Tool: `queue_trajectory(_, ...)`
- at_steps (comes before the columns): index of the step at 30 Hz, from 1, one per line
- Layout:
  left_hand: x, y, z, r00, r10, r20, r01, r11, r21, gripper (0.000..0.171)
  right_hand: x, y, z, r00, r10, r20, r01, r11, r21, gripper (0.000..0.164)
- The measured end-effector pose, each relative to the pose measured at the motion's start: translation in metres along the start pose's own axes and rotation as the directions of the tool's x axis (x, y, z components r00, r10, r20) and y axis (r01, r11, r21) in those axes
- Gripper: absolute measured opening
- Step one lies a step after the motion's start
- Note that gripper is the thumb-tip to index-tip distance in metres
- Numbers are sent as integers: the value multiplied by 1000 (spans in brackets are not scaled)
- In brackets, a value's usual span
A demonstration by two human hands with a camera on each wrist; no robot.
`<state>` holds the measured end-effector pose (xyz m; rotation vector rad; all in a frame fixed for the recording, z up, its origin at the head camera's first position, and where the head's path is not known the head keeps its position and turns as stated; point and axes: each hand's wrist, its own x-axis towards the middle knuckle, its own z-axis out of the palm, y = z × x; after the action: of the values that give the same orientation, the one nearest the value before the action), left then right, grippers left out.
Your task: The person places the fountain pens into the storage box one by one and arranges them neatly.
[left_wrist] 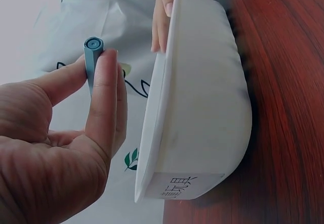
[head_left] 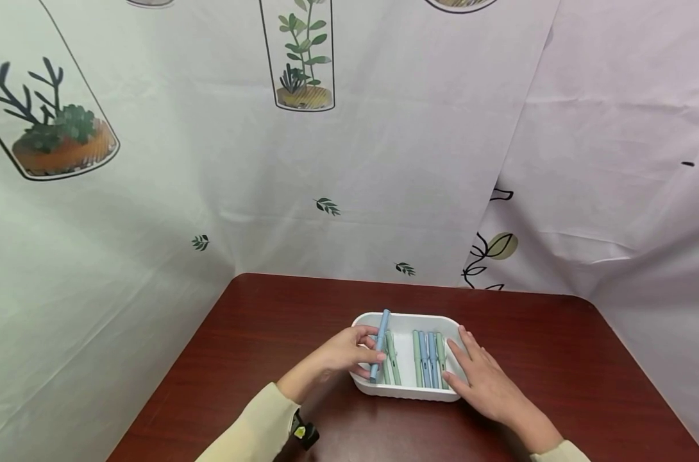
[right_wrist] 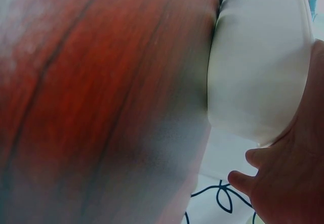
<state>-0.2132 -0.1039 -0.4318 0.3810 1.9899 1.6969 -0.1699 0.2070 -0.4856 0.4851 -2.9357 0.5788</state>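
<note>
My left hand [head_left: 349, 351] pinches a blue pen [head_left: 380, 346] between thumb and fingers, above the left end of a white plastic basin [head_left: 407, 393]. The left wrist view shows the round end of this pen [left_wrist: 94, 44] over the fingertips, higher than the basin rim [left_wrist: 162, 92]. Inside the basin, green pens [head_left: 392, 359] lie at the left, partly hidden by my left hand. Toward the right, a row of green and blue pens [head_left: 424, 359] lies side by side. My right hand [head_left: 488, 382] rests at the basin's right rim, fingers extended, holding no pen.
The basin stands on a dark red wooden table [head_left: 257, 321]. Behind the table hangs a white cloth [head_left: 384, 160] printed with plants. A black device with a yellow mark [head_left: 305, 432] is under the left sleeve.
</note>
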Motion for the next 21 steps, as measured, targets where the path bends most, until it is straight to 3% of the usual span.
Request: queue_trajectory(21, 13, -1, 12, 999, -49, -5, 49, 998, 44, 61, 0, 0, -2, 999, -25, -26, 25, 999, -24, 70)
